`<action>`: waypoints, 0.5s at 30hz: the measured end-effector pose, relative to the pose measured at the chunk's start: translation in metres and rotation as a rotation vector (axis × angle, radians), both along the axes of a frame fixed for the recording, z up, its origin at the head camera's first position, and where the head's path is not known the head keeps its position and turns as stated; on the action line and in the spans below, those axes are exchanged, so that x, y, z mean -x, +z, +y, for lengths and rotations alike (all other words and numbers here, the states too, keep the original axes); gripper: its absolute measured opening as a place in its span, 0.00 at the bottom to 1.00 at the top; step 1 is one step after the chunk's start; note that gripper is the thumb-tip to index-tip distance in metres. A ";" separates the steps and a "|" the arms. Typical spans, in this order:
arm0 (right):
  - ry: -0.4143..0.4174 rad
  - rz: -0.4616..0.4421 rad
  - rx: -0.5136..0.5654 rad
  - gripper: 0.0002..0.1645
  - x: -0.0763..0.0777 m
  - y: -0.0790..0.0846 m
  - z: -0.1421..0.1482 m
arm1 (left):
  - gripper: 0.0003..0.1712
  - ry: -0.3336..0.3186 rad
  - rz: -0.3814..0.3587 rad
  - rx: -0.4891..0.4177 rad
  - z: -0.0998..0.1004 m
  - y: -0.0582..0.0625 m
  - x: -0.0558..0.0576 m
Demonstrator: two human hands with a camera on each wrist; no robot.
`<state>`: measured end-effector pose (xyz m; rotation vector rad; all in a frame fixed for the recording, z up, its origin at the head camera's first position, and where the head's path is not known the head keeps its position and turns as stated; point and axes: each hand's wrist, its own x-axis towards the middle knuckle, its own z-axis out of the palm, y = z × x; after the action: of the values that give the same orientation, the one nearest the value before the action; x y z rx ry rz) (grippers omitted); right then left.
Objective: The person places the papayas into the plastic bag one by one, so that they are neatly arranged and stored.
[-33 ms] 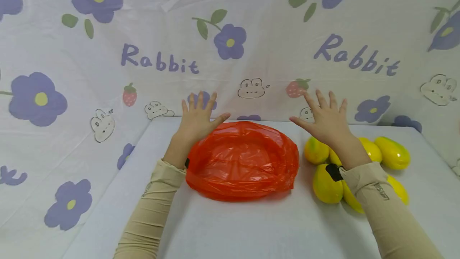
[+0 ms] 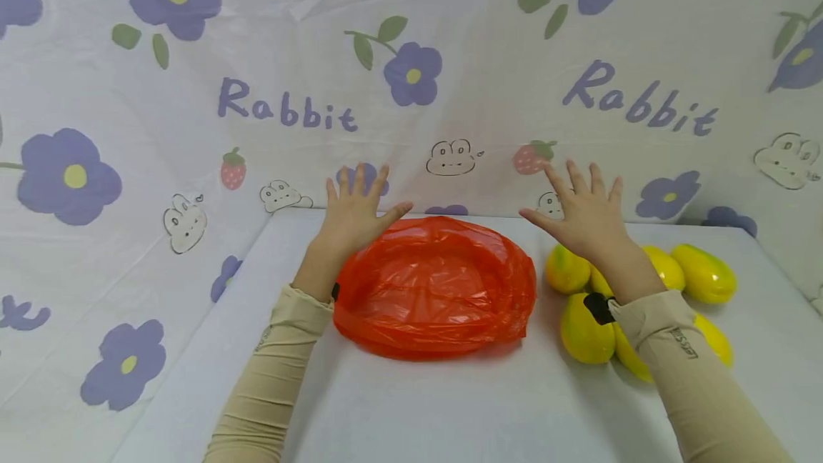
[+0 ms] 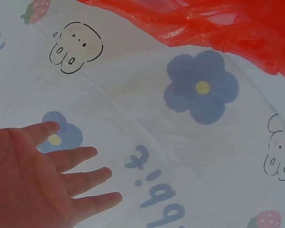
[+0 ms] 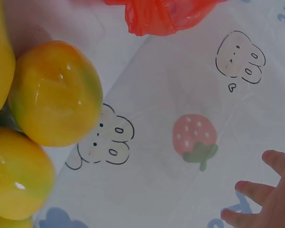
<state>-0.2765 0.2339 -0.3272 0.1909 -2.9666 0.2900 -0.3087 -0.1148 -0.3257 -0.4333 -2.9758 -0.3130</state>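
A red plastic bag (image 2: pixel 437 338) lies on the white table with its mouth spread wide, its inside facing up. My left hand (image 2: pixel 349 223) is raised over the bag's far left side, fingers straight and spread, holding nothing. To the right, my right hand (image 2: pixel 591 223) is held up the same way, near several shiny yellow mangoes (image 2: pixel 586 331) tinged with green. My right forearm hides part of the mango group. In the right wrist view, two mangoes (image 4: pixel 57 92) show at the left, apart from the spread fingers (image 4: pixel 256 192).
Behind the table (image 2: pixel 463 406) hangs a white cloth (image 2: pixel 476 113) printed with purple flowers, rabbits and strawberries. The table's far edge runs just behind the bag. A black band (image 2: pixel 599 308) is on the right wrist.
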 end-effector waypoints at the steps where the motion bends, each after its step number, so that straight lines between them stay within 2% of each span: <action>1: 0.000 0.000 0.003 0.57 -0.001 -0.001 0.000 | 0.50 0.000 -0.004 0.001 0.000 0.000 0.000; 15: 0.012 0.006 0.050 0.57 -0.006 -0.005 0.000 | 0.50 0.013 -0.007 0.001 -0.003 -0.002 -0.003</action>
<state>-0.2704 0.2343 -0.3324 0.2037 -2.9496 0.3640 -0.3054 -0.1174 -0.3281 -0.4142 -2.9844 -0.3132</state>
